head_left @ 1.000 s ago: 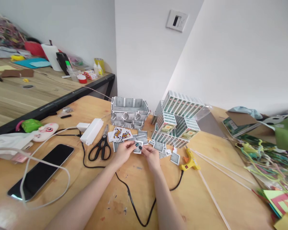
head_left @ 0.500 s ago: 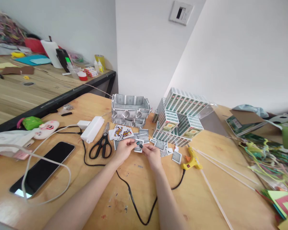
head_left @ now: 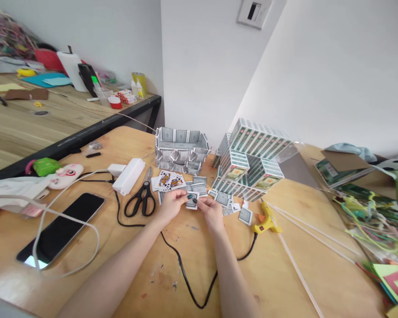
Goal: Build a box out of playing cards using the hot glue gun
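Between my hands is a playing card (head_left: 191,205), its patterned grey back facing up. My left hand (head_left: 173,205) pinches its left side and my right hand (head_left: 211,212) grips its right side; dark nails meet over the middle. Just beyond lie face-up cards (head_left: 170,180), a queen among them, with face-down cards (head_left: 199,185) beside them. More loose cards (head_left: 223,198) are scattered right of my right hand. Behind them stands a box-like structure built from cards (head_left: 181,152), open at the top.
Black scissors (head_left: 140,201) and a white power block (head_left: 128,176) lie left, beside a phone (head_left: 61,232). Stacked card boxes (head_left: 245,161) rise at right. A yellow glue gun (head_left: 267,221) trails a black cord (head_left: 182,269) below my arms. Glue sticks (head_left: 301,274) lie further right.
The view has shifted slightly, moving the scene a little right. Both hands keep hold of the card at nearly the same spot, with only small finger movement.
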